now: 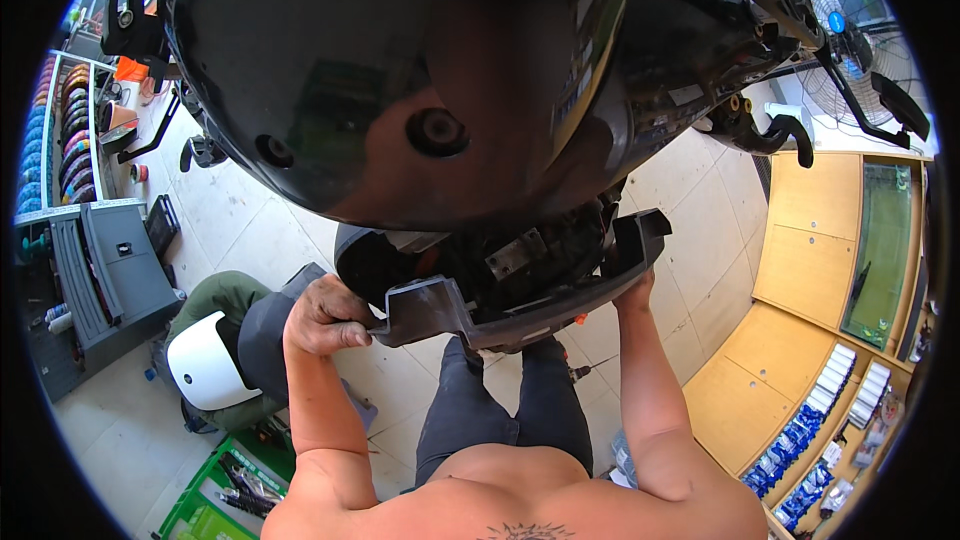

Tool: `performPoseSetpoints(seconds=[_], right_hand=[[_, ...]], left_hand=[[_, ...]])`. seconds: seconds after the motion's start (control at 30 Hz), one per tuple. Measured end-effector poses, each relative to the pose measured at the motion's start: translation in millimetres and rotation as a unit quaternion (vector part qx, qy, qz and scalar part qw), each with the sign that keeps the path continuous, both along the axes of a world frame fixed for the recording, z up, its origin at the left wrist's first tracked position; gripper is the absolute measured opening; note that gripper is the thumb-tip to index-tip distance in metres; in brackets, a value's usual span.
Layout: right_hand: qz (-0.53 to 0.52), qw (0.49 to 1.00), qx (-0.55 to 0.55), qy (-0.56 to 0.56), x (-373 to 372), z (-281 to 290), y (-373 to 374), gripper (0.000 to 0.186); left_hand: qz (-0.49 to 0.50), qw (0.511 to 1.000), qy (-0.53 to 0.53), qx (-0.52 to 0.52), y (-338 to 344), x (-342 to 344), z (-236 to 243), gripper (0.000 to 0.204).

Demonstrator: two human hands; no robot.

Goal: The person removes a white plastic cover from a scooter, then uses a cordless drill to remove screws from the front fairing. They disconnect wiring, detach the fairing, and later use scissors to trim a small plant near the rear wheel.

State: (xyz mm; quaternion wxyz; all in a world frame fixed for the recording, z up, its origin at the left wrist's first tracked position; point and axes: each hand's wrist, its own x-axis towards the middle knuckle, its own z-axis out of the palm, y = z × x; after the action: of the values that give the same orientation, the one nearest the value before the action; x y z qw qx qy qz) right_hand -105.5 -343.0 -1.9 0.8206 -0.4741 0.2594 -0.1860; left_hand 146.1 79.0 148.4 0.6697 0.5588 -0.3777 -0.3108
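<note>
A curved dark plastic panel (545,315) spans the space between my two hands, beneath a large glossy black motorbike body (330,70). My left hand (328,316) grips the panel's left end, thumb on top and fingers curled. At the other end, my right hand (636,294) holds the right edge from the outside; most of its fingers are hidden behind the panel. Above and behind the panel sit dark inner parts with a metal plate (516,254). Two recessed bolts, one of them a round bolt (437,130), show in the glossy body.
A crouching person in a white-and-dark cap (208,360) is close by my left arm. Beyond are a grey tool cabinet (110,260) and a green crate (190,500). Wooden cabinets (805,230) with several small packs line the right. A fan (845,30) stands at the far right.
</note>
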Motion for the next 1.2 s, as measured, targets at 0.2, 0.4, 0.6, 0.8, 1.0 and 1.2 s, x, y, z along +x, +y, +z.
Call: performPoseSetpoints(seconds=[0.2, 0.4, 0.6, 0.8, 1.0, 1.2], right_hand=[[-0.026, 0.999, -0.020, 0.032, 4, 5, 3, 0.026], [-0.051, 0.937, -0.321, 0.129, 11, 13, 10, 0.033], [0.065, 0.765, -0.587, 0.256, 16, 29, 7, 0.043], [0.012, 0.906, -0.366, 0.212, 38, 30, 3, 0.036], [-0.041, 0.921, -0.293, 0.253, 77, 91, 21, 0.047], [-0.060, 0.871, -0.446, 0.197, 92, 93, 15, 0.051]], left_hand=[[0.007, 1.000, 0.007, -0.008, -3, -2, 4, 0.041], [0.025, 0.999, 0.021, 0.000, -2, -4, 2, 0.044], [0.110, 0.988, 0.065, 0.086, -2, -17, 12, 0.050], [0.289, 0.940, 0.108, 0.147, -12, -53, 18, 0.033], [0.424, 0.893, 0.039, 0.146, -28, -71, 19, 0.022], [0.407, 0.905, 0.028, 0.120, -19, -93, 8, 0.024]])
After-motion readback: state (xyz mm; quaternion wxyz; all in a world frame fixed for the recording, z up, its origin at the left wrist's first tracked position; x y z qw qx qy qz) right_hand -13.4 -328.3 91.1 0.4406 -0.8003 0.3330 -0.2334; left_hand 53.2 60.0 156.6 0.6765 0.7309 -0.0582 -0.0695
